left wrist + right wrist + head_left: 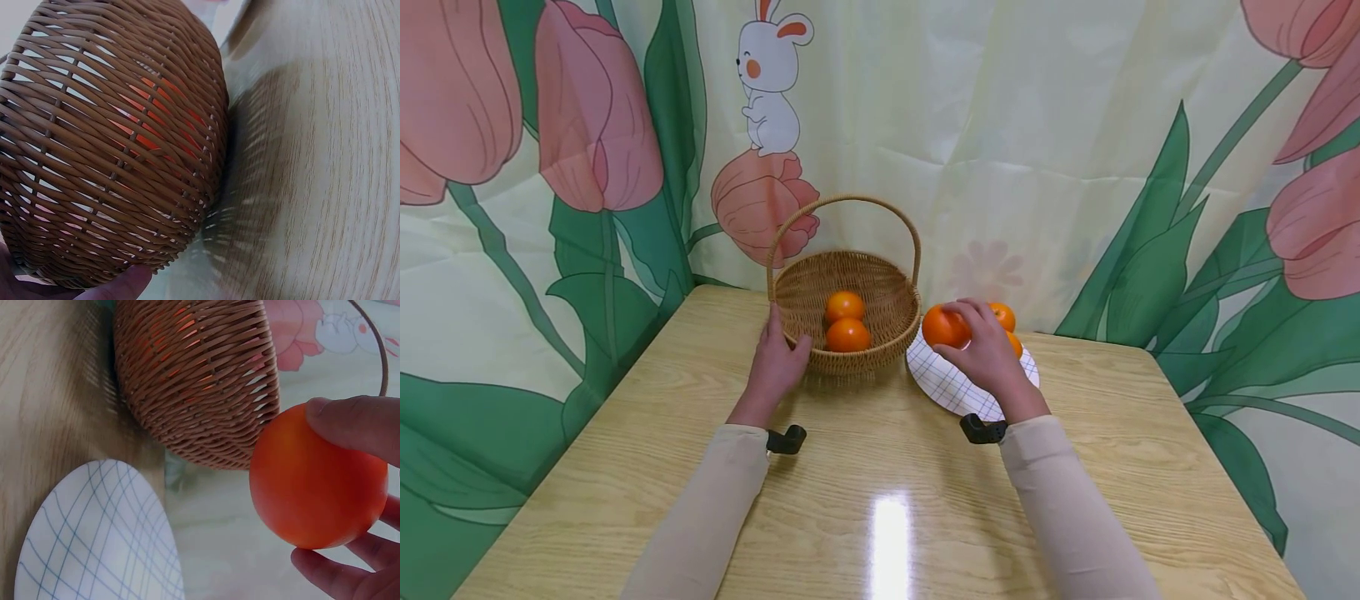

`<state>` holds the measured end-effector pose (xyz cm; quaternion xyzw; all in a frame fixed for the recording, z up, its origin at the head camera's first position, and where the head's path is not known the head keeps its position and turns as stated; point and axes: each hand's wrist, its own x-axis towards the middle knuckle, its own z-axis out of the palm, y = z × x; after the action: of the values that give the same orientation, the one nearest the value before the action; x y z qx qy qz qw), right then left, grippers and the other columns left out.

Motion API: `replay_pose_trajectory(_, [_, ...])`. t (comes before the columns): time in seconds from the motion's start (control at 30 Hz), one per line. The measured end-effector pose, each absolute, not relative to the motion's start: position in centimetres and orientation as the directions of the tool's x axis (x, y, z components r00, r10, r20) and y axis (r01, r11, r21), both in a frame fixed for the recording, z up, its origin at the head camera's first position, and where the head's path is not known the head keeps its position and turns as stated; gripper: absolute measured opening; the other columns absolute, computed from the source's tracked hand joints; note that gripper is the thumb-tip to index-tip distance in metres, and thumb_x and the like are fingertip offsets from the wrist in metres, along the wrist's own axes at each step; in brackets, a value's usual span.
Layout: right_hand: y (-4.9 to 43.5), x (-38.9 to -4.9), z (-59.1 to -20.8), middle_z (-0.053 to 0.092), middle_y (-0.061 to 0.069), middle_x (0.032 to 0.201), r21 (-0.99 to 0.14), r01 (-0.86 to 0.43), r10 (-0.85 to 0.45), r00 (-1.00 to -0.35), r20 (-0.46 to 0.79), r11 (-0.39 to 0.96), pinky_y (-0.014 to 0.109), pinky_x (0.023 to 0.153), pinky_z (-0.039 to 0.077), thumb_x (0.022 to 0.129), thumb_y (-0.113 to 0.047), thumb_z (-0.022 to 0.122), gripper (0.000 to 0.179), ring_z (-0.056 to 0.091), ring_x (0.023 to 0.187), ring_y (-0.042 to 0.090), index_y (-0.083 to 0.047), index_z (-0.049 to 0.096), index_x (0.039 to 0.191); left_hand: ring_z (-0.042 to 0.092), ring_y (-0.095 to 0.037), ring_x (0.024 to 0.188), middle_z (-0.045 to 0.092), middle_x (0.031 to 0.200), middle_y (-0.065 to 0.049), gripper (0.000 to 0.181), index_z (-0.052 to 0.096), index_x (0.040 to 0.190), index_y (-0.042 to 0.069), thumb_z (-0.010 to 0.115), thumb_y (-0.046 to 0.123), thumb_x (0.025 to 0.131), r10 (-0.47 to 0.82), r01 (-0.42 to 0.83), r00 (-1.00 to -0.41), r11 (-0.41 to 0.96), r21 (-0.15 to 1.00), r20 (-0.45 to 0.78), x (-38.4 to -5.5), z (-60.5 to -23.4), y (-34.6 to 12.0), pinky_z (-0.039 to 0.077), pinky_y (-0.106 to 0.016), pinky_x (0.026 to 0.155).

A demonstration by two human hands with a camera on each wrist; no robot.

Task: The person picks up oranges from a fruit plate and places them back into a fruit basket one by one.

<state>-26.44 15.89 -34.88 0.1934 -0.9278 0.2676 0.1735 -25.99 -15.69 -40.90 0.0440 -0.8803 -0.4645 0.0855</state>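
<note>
My left hand (777,358) grips the left side of a woven wicker basket (891,354), its thumb at the front rim. Inside the basket lie two oranges (848,335), one behind the other; in the left wrist view they glow through the weave. Between the thumb and fingers of my right hand (992,357) is another orange (943,327), held up over the left part of a white plate (951,385) with blue crossing lines. More oranges (1003,316) sit at the back of that plate, partly hidden behind the right hand. The right wrist view shows the held orange (315,481) just beside the basket's rim.
Everything stands on a light wooden table (850,475). The basket's tall handle (850,198) arches above its opening. Close behind the table hangs a curtain (1000,167) printed with tulips and a rabbit. The plate is right of the basket.
</note>
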Motion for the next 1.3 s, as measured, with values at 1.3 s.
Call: replay_pose_trajectory(1.3, [11.1, -28.6, -32.4, 0.038, 0.004, 0.134, -0.449, -0.521, -0.293, -0.824, 0.484, 0.726, 0.045, 0.092, 0.044, 0.074, -0.033, 0.072, 0.056, 0.045, 0.115, 0.027, -0.027, 0.049, 0.125, 0.025, -0.035, 0.135, 0.013, 0.152, -0.016, 0.082, -0.009, 0.147, 0.02, 0.042, 0.043, 0.087, -0.176, -0.019, -0.979, 0.569, 0.822, 0.1, -26.0, -40.7, -15.5, 0.026, -0.049, 0.107])
